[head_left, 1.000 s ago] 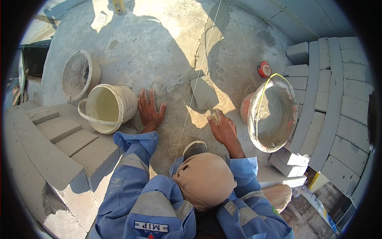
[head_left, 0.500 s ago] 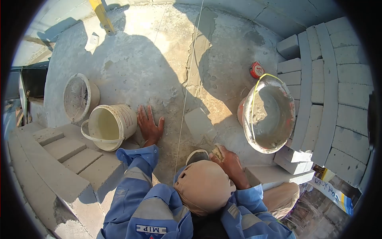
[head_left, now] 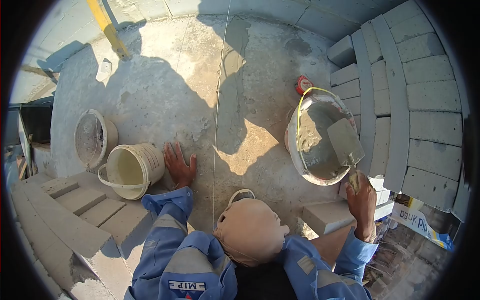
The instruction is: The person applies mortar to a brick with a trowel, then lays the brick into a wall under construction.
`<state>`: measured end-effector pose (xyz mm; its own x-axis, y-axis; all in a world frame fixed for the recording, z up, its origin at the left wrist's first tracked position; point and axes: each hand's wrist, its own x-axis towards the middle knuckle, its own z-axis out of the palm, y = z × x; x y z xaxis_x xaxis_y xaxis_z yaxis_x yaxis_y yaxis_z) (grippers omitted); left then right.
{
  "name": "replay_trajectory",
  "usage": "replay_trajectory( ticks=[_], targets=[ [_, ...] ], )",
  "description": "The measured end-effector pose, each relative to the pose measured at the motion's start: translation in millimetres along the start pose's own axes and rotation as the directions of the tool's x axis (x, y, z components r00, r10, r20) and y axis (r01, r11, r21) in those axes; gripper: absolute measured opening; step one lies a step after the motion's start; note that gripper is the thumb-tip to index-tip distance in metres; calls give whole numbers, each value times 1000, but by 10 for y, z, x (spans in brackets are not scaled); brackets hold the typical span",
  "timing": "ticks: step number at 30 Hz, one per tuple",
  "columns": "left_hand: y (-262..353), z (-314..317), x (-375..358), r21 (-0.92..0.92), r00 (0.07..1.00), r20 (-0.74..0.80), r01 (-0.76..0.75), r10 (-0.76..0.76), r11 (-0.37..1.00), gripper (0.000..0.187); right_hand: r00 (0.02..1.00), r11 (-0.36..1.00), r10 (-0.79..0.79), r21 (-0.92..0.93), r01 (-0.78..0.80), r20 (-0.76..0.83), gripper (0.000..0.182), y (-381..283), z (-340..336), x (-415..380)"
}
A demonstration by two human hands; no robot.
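My right hand (head_left: 361, 197) is wrapped round the handle of a trowel (head_left: 345, 142). Its flat, mortar-coated blade lies over the grey wet mortar (head_left: 311, 127) inside a bucket (head_left: 292, 142) with a yellow handle. My left hand (head_left: 180, 166) rests palm down on the concrete floor (head_left: 192, 205), fingers spread and holding nothing. Close beside it, a white bucket (head_left: 156, 162) lies tipped with its mouth toward the left. A taut string line (head_left: 216, 125) runs up the floor between my hands.
Stacked grey blocks (head_left: 432, 125) rise on the right, and more blocks (head_left: 102, 212) line the left. A red tape measure (head_left: 303, 85) sits behind the mortar bucket. Another round bucket (head_left: 111, 135) stands at left. A yellow level-like bar (head_left: 107, 30) leans at the back.
My right hand has swung right and upward from the floor near the string, bringing the trowel blade over the mortar bucket. My left hand stays flat on the floor; the view has shifted slightly.
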<state>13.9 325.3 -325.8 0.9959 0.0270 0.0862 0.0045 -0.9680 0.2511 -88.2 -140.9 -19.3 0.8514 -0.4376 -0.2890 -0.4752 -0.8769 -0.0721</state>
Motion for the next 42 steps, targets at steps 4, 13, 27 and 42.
replay_trajectory(
  ticks=[4,13,27,42],
  targets=[
    [0,14,-9,19,1000,11,2,-3,1000,79,994,970,101,-228,-86,53,41,-103,-45,218],
    [-102,115,-17,22,999,42,-29,28,999,80,976,983,-36,-169,74,215,23,-213,458,724],
    [637,-1663,80,-818,887,271,417,-374,396,65,950,977,-202,117,179,239,26,-85,580,867],
    [3857,-2439,-1266,-336,-50,923,-585,381,738,92,991,930,-124,352,101,44,25,850,268,106]
  ],
)
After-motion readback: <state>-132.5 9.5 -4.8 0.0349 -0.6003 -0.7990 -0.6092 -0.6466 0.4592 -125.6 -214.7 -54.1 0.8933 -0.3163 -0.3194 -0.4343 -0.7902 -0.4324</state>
